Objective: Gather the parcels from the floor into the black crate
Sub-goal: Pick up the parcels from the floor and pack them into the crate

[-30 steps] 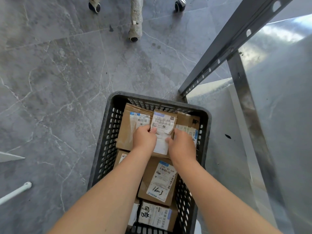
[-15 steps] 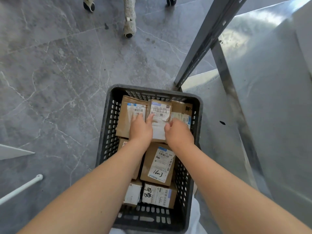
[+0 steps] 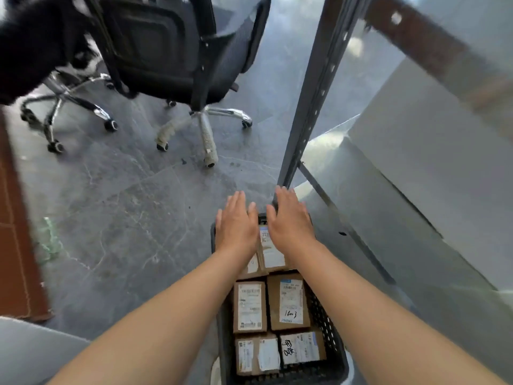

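Observation:
The black crate (image 3: 330, 343) stands on the grey floor at the bottom centre, packed with several brown cardboard parcels with white labels. One parcel (image 3: 290, 301) bears the handwriting "16m3". Another parcel (image 3: 270, 250) shows between my wrists at the far end. My left hand (image 3: 236, 225) and my right hand (image 3: 290, 218) hover flat, palms down, fingers spread, above the crate's far end. Neither hand holds anything. The crate's far rim is mostly hidden behind my hands.
A grey metal shelf post (image 3: 316, 87) rises just beyond my right hand, with metal shelving (image 3: 416, 190) to the right. Two black office chairs on wheeled chrome bases (image 3: 205, 126) stand farther back. A brown mat (image 3: 16, 245) lies at the left.
My hands have let go of the far parcels and lifted, opening flat above the crate. The view has tilted up, bringing the chairs into sight.

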### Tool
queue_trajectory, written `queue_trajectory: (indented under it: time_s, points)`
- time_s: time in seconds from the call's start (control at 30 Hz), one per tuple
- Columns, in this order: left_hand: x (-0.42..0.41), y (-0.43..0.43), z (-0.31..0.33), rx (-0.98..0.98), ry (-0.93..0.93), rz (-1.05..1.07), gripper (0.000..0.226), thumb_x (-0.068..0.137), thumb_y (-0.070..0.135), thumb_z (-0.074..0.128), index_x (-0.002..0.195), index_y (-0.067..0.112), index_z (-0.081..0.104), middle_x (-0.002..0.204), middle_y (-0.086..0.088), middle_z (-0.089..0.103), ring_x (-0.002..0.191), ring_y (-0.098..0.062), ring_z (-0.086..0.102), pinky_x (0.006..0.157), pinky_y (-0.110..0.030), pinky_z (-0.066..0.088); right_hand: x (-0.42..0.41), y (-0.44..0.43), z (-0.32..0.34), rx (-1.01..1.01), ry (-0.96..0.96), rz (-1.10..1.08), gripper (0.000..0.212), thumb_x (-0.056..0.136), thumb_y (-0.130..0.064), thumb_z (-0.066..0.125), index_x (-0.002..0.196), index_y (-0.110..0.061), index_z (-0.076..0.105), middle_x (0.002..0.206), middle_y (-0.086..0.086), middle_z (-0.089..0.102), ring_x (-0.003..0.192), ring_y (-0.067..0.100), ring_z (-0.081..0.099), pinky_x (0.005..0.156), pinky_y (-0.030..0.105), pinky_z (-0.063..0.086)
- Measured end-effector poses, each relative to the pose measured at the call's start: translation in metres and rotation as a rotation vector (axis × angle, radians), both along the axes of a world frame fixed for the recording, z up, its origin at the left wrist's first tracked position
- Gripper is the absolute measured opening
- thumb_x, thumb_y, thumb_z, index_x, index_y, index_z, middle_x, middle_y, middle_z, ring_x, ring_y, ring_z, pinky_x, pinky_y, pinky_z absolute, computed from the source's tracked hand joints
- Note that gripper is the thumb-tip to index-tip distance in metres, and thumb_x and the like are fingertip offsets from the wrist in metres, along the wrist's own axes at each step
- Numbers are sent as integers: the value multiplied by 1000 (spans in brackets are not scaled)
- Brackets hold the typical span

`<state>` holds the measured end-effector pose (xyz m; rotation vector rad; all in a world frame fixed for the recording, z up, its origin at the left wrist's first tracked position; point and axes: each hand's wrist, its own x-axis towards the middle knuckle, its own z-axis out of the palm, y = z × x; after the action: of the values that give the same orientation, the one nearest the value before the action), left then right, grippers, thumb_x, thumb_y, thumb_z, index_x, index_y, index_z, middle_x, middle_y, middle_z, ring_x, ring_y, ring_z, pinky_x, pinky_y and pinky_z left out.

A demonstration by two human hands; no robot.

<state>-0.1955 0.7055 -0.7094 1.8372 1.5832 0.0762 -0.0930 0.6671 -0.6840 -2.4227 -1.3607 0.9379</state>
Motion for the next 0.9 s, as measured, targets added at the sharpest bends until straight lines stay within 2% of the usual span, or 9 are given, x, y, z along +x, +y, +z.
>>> queue_trajectory:
  time_s: [0.23,0.37,0.4,0.5,0.57,0.63,0.73,0.83,0.9]
  points:
    - [-36,16,230,390,-88,-188,55,106,36,20,157,18,12,165,6,10,151,-7,3,121,-32,-5,-38,9,233,381,-136,-16,56,105,-28,33,158,-17,14,165,-2,11,152,11,0,124,35,1]
    - [-38,2,372,631,-208,-203,79,87,53,-9,157,20,8,165,7,6,151,-6,-1,120,-30,-6,-51,-7,376,607,-271,-8,56,104,-24,34,157,-20,16,164,-5,13,151,8,3,124,31,-1]
    - [-38,-3,407,694,-220,-226,78,87,52,-8,157,20,6,165,7,3,151,-7,-2,120,-30,-6,-52,-13,413,669,-309,-13,57,104,-23,35,157,-21,17,164,-6,13,151,8,3,122,30,-2]
    - [-35,-28,506,915,-215,-352,62,104,34,20,156,18,-8,163,6,-16,149,-9,-16,121,-33,-10,-54,-44,516,859,-452,-51,57,103,-25,38,157,-22,19,164,-6,14,152,9,4,121,28,-5]
    - [-29,-51,558,1033,-303,-380,62,105,30,22,155,20,-12,158,10,-23,146,-5,-23,119,-29,-15,-52,-77,571,945,-549,-80,56,104,-29,37,157,-24,18,164,-8,13,152,8,2,123,31,-5]
    - [-19,-83,599,1078,-435,-347,60,102,39,12,156,21,-7,161,11,-16,146,-2,-20,117,-26,-17,-49,-118,613,976,-622,-97,55,106,-31,32,158,-24,15,165,-9,9,151,5,-3,124,35,-4]
    - [4,-144,640,1121,-514,-342,59,103,40,8,158,19,-1,165,8,-7,149,-4,-13,122,-34,-9,-38,-194,651,973,-774,-123,54,107,-31,27,158,-22,12,165,-7,5,150,4,-7,122,34,-11]
    - [24,-220,670,1166,-560,-407,65,99,47,-2,157,20,-4,164,7,-10,150,-8,-14,123,-38,-9,-23,-280,673,917,-925,-165,53,108,-33,24,158,-22,9,165,-7,2,150,5,-10,124,39,-8]
    - [40,-269,682,1208,-608,-484,60,103,47,3,157,21,-5,164,7,-10,149,-8,-16,123,-39,-9,-14,-337,686,889,-997,-225,57,107,-40,20,158,-21,8,165,-7,0,149,5,-11,124,40,-7]
